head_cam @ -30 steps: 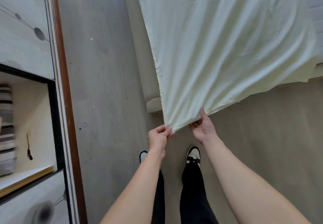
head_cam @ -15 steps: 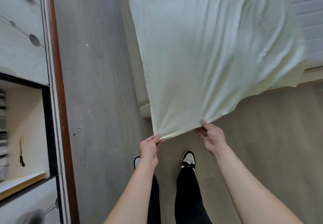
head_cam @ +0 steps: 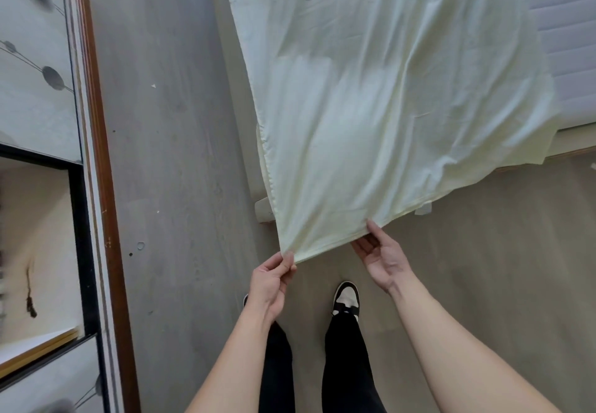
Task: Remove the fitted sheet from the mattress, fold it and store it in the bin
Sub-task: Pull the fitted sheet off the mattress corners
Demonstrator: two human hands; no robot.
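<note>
Pinching the fitted sheet (head_cam: 371, 115) edge, both hands' fingers (head_cam: 285, 262) stand beside the cabinet (head_cam: 48, 186).

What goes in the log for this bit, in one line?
step: pulling sheet off mattress | left hand: pinches corner | right hand: holds edge | bin: unseen

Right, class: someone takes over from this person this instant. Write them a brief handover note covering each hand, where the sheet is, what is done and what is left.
Left hand: pinches the near corner of the fitted sheet.
Right hand: holds the sheet's lower edge, thumb on top, fingers underneath.
Sheet: lifted and stretched out in front of the person, its far part lying over the mattress. No bin in view.
Done: the near end is off the mattress.
Left: pull the rest clear, fold it, find the bin and store it.
</note>
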